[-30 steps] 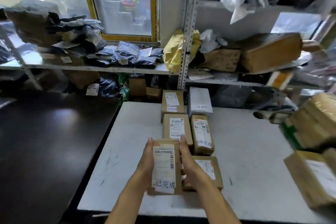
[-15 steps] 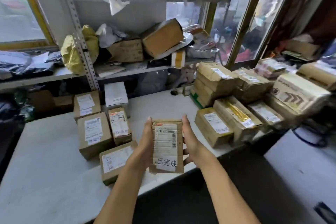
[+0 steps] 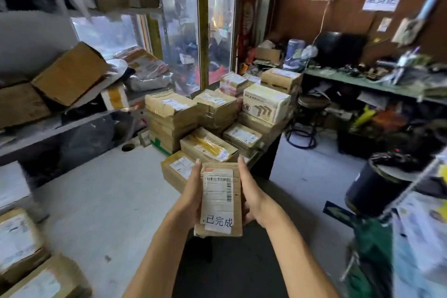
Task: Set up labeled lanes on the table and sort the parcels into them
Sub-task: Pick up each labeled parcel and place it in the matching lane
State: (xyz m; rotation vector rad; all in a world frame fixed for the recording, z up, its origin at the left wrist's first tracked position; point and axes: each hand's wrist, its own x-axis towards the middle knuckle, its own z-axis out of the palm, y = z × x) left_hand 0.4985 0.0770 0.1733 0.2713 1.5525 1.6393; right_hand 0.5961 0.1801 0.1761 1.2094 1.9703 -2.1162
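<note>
Since the earlier frame the head view has been swung further right: the sorted rows of boxes have been carried to the lower left corner, and the stack of unsorted parcels (image 3: 212, 113) is now brought to the centre, with a cluttered desk (image 3: 362, 82) and a dark bin (image 3: 372, 184) revealed on the right.

Head view: a small brown parcel (image 3: 221, 198) with a white handwritten label at its near end is held upright between both hands. The left hand (image 3: 192, 195) is pressed flat along its left side and the right hand (image 3: 251, 197) is cupped along its right side, fingers extended rather than wrapped; nothing else is gripped. The parcel is held in the air past the table's near edge, over the dark gap beside the grey table (image 3: 101, 201), not above the tabletop.

A slip is judged the main risk: the parcel is pinched only by side pressure, so a loosened palm could let it drop to the floor, not the table. The frame is blurred by motion, so a hurried turn could also bring it against the near box (image 3: 177, 168) of the stack, which lies just behind the fingertips, or unsettle the leaning boxes above.

Open room is seen across the bare grey tabletop to the left, between the stack and the boxes at lower left. To the right the floor is crowded by the bin, a stool (image 3: 307, 116) and bags.
</note>
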